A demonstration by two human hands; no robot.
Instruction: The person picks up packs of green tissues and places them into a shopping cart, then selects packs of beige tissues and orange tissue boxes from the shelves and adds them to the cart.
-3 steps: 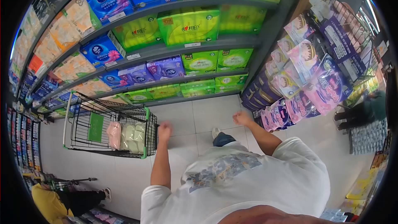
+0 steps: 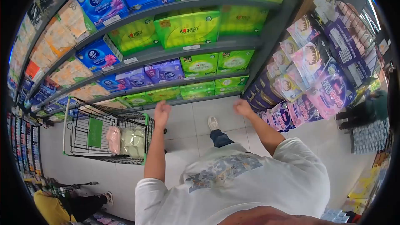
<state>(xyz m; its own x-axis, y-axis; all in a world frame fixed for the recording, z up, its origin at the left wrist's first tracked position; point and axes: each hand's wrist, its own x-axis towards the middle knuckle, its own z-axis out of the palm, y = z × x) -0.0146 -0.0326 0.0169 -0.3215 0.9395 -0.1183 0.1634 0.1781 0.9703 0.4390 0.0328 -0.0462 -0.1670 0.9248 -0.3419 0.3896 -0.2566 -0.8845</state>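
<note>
My left hand (image 2: 162,111) hangs in the air above the floor, just past the front right corner of a shopping cart (image 2: 146,138). Its fingers are loosely curled, with nothing seen in them. Inside the cart lie a pink pack (image 2: 113,140) and several pale green packs (image 2: 132,142). My right hand (image 2: 242,107) is held out near the end of the shelves, left of a display of pink and purple packs (image 2: 294,110). Its fingers are also curled in, and I see nothing in them. Neither hand touches the goods.
Long shelves (image 2: 233,43) of tissue packs curve across the front, with green packs (image 2: 187,29) and blue packs (image 2: 99,1). A person in yellow (image 2: 52,206) is at the lower left. Another person in dark clothes (image 2: 366,110) stands at the right. Pale floor tiles (image 2: 183,137) run between.
My left hand has risen forward, towards the shelves. One of my shoes has stepped further ahead. The cart sits slightly further left in view. My right hand has barely moved.
</note>
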